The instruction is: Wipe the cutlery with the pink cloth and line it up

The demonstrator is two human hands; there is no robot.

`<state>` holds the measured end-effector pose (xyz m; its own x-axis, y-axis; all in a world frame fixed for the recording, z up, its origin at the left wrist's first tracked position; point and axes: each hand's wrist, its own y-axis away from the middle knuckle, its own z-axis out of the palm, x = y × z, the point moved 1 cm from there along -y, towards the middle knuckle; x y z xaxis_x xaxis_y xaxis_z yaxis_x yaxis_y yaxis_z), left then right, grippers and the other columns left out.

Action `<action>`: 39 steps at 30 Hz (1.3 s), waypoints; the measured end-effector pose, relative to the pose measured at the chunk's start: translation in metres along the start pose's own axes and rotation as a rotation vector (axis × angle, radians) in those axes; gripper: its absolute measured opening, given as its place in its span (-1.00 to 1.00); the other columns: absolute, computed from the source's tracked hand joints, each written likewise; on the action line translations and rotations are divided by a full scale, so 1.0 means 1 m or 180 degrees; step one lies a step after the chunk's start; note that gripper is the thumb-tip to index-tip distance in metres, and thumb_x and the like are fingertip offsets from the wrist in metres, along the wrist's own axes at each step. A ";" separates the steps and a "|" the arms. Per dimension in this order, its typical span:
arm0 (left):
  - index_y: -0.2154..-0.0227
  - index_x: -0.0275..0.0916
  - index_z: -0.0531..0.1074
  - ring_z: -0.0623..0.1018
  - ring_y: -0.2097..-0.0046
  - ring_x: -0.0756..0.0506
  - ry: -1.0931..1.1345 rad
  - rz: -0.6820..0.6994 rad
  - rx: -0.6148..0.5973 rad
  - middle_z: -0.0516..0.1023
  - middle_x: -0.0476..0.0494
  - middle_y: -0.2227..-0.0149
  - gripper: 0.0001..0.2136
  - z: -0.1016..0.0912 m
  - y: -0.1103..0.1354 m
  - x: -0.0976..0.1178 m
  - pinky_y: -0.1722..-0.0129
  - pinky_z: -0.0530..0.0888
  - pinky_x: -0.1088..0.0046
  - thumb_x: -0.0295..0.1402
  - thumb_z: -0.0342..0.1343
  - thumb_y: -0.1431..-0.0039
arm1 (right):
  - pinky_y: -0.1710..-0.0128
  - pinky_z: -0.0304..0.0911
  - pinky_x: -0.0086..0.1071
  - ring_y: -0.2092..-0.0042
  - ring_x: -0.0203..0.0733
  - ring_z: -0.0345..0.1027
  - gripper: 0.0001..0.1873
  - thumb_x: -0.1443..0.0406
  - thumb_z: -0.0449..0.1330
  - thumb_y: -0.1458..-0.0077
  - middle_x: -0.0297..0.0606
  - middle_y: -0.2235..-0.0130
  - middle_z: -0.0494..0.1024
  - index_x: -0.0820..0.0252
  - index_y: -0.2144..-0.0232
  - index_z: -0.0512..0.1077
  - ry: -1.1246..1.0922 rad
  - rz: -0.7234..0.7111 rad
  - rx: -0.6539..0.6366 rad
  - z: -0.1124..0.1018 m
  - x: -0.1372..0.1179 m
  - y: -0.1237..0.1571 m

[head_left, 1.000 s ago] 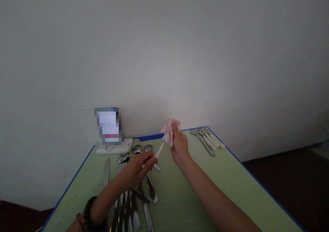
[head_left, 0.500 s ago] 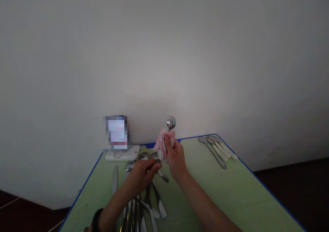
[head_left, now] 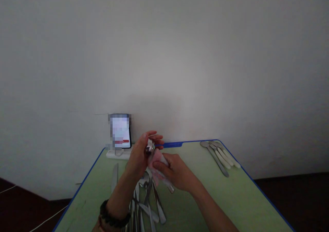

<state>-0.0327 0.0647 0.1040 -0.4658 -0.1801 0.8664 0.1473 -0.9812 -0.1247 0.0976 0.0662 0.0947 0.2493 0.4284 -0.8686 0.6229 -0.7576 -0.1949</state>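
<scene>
A pink and white cloth (head_left: 155, 160) is pinched in my right hand (head_left: 176, 170), wrapped around the handle of a metal spoon. The shiny bowl of that spoon (head_left: 149, 147) sticks out of the cloth to the upper left, inside the curve of my left hand (head_left: 138, 154). The left fingers are spread and the thumb is raised; whether the palm touches the bowl is hidden. Below both hands lies a pile of metal cutlery (head_left: 147, 204), partly covered by my left forearm.
A phone (head_left: 122, 130) leans on a white stand (head_left: 113, 154) by the wall. A table knife (head_left: 114, 177) lies at the left. Grouped at the back right of the green table (head_left: 205, 197) are a metal spoon (head_left: 217, 163) and several white-handled pieces (head_left: 226, 158).
My left hand has left the spoon's handle end and moved up to the bowl, its fingers spreading. My right hand, cloth and spoon have come lower and slightly left, and the spoon tilts more.
</scene>
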 end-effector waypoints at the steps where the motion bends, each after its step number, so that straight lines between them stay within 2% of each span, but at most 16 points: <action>1: 0.39 -0.25 0.34 0.46 0.49 0.04 0.0098 0.0031 0.0109 0.44 0.05 0.52 -0.69 0.002 0.001 0.000 0.49 0.39 0.53 -0.08 0.13 -0.01 | 0.45 -0.01 -0.47 0.47 -0.32 0.15 -0.71 0.15 0.03 -0.11 -0.38 0.52 0.37 0.21 0.51 0.36 0.0087 -0.0006 -0.0057 0.002 0.000 0.000; 3: 0.59 -0.24 0.21 0.29 0.66 0.12 0.0433 0.0030 0.0309 0.21 0.19 0.70 -0.66 0.003 0.002 0.001 0.63 0.30 0.59 -0.10 0.14 0.00 | 0.42 0.01 -0.46 0.44 -0.29 0.19 -0.71 0.15 0.01 -0.12 -0.35 0.49 0.41 0.21 0.47 0.38 0.0239 -0.0001 -0.0132 0.006 0.000 0.002; 6: 0.63 -0.21 0.10 0.08 0.75 0.16 0.0788 0.0108 0.0798 0.03 0.24 0.76 -0.61 -0.002 -0.001 0.004 0.79 0.06 0.65 -0.07 0.11 -0.03 | 0.41 0.02 -0.44 0.42 -0.26 0.22 -0.69 0.12 0.03 -0.11 -0.31 0.47 0.43 0.22 0.45 0.40 0.0520 0.0141 -0.0128 0.011 0.005 0.012; 9: 0.61 -0.20 0.09 0.02 0.77 0.15 0.1063 0.0166 0.1031 0.01 0.25 0.76 -0.65 -0.010 -0.003 0.007 0.82 -0.06 0.64 -0.14 0.10 -0.04 | 0.43 0.02 -0.43 0.44 -0.25 0.22 -0.68 0.13 0.03 -0.11 -0.29 0.49 0.43 0.24 0.48 0.39 0.0775 0.0377 -0.0069 0.013 0.015 0.030; 15: 0.63 -0.21 0.07 0.03 0.77 0.15 0.1482 0.0219 0.1274 0.00 0.25 0.78 -0.74 -0.025 -0.009 0.012 0.82 -0.06 0.62 -0.34 0.07 -0.01 | 0.44 0.09 -0.42 0.46 -0.25 0.24 -0.65 0.13 0.03 -0.11 -0.30 0.53 0.43 0.26 0.51 0.42 0.0999 0.0771 -0.0125 -0.002 0.044 0.059; 18: 0.64 -0.21 0.08 0.04 0.76 0.15 0.1600 0.0279 0.1328 0.02 0.24 0.79 -0.76 -0.026 -0.010 0.014 0.82 -0.05 0.63 -0.40 0.05 0.03 | 0.23 0.20 -0.32 0.26 -0.14 0.33 -0.66 0.12 0.13 -0.02 -0.17 0.29 0.50 0.26 0.26 0.45 0.1221 0.0763 -0.0161 -0.011 0.047 0.066; 21: 0.65 -0.21 0.09 0.06 0.76 0.14 0.1619 0.0260 0.1354 0.03 0.23 0.79 -0.76 -0.018 -0.006 0.008 0.81 -0.01 0.62 -0.39 0.04 0.01 | -0.07 0.06 -0.16 -0.11 0.00 0.12 -0.32 0.10 0.17 0.02 0.01 -0.08 0.30 0.28 -0.11 0.17 0.1494 0.0344 0.0318 -0.012 0.031 0.067; 22: 0.65 -0.21 0.09 0.06 0.76 0.13 0.1606 0.0249 0.1356 0.04 0.23 0.79 -0.75 -0.012 -0.004 0.005 0.81 0.00 0.62 -0.37 0.04 -0.01 | -0.09 0.04 -0.16 -0.14 -0.03 0.08 -0.33 0.11 0.12 -0.04 0.00 -0.10 0.28 0.27 -0.15 0.10 0.1511 0.0225 0.0428 -0.010 0.024 0.067; 24: 0.65 -0.20 0.09 0.08 0.76 0.13 0.1561 0.0228 0.1297 0.05 0.23 0.78 -0.73 0.001 0.003 -0.006 0.80 0.04 0.62 -0.30 0.04 -0.04 | -0.05 0.12 -0.18 -0.06 -0.08 0.21 -0.36 0.11 0.09 -0.08 -0.04 -0.03 0.38 0.23 -0.16 0.08 0.1540 0.0086 0.0481 -0.003 0.011 0.065; 26: 0.64 -0.20 0.10 0.14 0.75 0.13 0.1431 0.0119 0.1026 0.07 0.22 0.77 -0.70 0.016 0.009 -0.020 0.77 0.11 0.63 -0.23 0.04 -0.06 | 0.03 0.21 -0.22 0.08 -0.14 0.34 -0.51 0.18 0.01 -0.15 -0.14 0.09 0.48 0.16 -0.12 0.14 0.1689 0.0005 0.0380 0.002 0.006 0.064; 28: 0.61 -0.20 0.14 0.28 0.68 0.10 0.0956 0.0104 0.0675 0.16 0.19 0.72 -0.70 0.028 0.016 -0.037 0.68 0.25 0.62 -0.15 -0.02 -0.11 | 0.03 0.21 -0.26 0.04 -0.15 0.33 -0.63 0.25 -0.05 -0.19 -0.17 0.07 0.48 0.12 -0.04 0.25 0.1902 -0.0107 0.0487 -0.001 0.010 0.066; 30: 0.46 -0.22 0.29 0.48 0.44 0.03 -0.0110 0.0314 0.0331 0.43 0.03 0.51 -0.70 0.034 0.021 -0.055 0.42 0.43 0.52 -0.11 -0.14 -0.19 | 0.07 0.25 -0.31 0.04 -0.19 0.35 -0.64 0.26 -0.08 -0.20 -0.18 0.04 0.47 0.10 -0.03 0.27 0.2077 -0.0057 0.0640 -0.012 0.023 0.072; 32: 0.20 -0.25 0.33 0.51 0.18 -0.07 -0.0494 0.0296 0.0163 0.50 -0.14 0.22 -0.72 0.035 0.026 -0.073 0.15 0.42 0.37 -0.15 -0.06 -0.17 | 0.06 0.25 -0.31 0.03 -0.19 0.35 -0.61 0.26 -0.10 -0.21 -0.17 -0.01 0.43 0.10 -0.06 0.25 0.2280 0.0124 0.0906 -0.032 0.040 0.079; 35: -0.11 -0.25 0.12 0.24 -0.17 -0.14 -0.2401 0.0837 -0.0741 0.23 -0.27 -0.16 -0.57 0.033 0.034 -0.094 -0.13 0.22 0.22 -0.25 -0.10 -0.19 | 0.08 0.27 -0.28 0.11 -0.14 0.39 -0.61 0.25 -0.12 -0.21 -0.12 0.09 0.49 0.19 -0.03 0.30 0.2729 0.0764 0.1310 -0.067 0.068 0.092; 37: -0.16 -0.23 0.07 0.08 -0.25 -0.16 -0.3483 0.1088 -0.1447 0.10 -0.23 -0.24 -0.54 0.031 0.040 -0.105 -0.20 0.09 0.17 -0.29 -0.13 -0.20 | 0.09 0.26 -0.27 0.11 -0.11 0.39 -0.59 0.25 -0.13 -0.21 -0.06 0.11 0.49 0.26 0.00 0.33 0.3015 0.1217 0.1549 -0.086 0.084 0.098; 39: -0.20 -0.18 0.00 -0.01 -0.28 -0.18 -0.4158 0.1001 -0.1824 -0.01 -0.16 -0.28 -0.51 0.027 0.045 -0.113 -0.21 0.08 0.16 -0.31 -0.15 -0.20 | 0.11 0.26 -0.29 0.12 -0.10 0.40 -0.59 0.24 -0.15 -0.21 -0.07 0.09 0.48 0.26 0.01 0.33 0.3190 0.1449 0.1562 -0.098 0.095 0.102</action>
<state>0.0505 0.0430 0.0137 0.6725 -0.5044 0.5416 -0.4146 -0.8630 -0.2889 0.2572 0.0777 0.0368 0.9735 0.1003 -0.2054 0.0340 -0.9521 -0.3040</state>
